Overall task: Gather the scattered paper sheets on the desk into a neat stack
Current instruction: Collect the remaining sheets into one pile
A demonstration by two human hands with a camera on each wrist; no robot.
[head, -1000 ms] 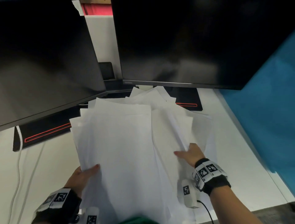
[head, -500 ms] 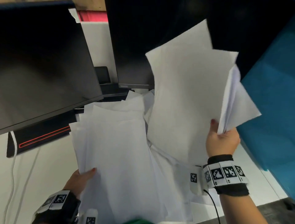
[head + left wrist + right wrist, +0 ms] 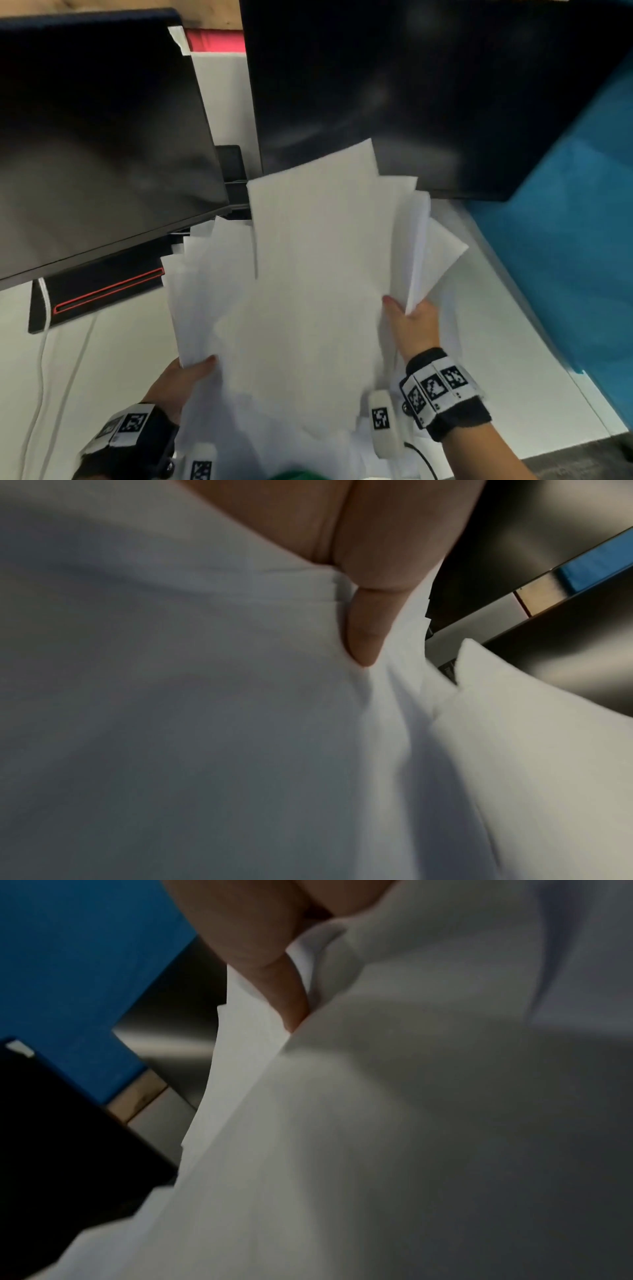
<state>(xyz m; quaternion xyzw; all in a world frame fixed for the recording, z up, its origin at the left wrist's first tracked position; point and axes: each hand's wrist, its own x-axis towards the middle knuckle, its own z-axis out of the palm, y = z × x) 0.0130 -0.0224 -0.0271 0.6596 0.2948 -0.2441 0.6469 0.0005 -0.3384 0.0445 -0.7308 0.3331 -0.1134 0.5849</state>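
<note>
Several white paper sheets (image 3: 308,274) fan out loosely above the white desk (image 3: 113,342). My left hand (image 3: 185,377) grips the near left edge of the lower bundle (image 3: 205,291), thumb on top. My right hand (image 3: 411,318) pinches the near right edge of a raised bundle (image 3: 325,219), which tilts over the lower sheets toward the left. In the left wrist view a finger (image 3: 366,631) presses under the paper (image 3: 205,723). The right wrist view has a finger (image 3: 287,993) between sheets (image 3: 411,1123).
Two dark monitors (image 3: 96,137) (image 3: 411,85) stand close behind the papers, with black bases (image 3: 102,287) on the desk. A blue partition (image 3: 565,240) borders the right side. White cables (image 3: 44,359) run down the left of the desk.
My right hand lifted a bundle of sheets high off the desk, then brought it down and leftward over the lower bundle. The left hand kept its grip.
</note>
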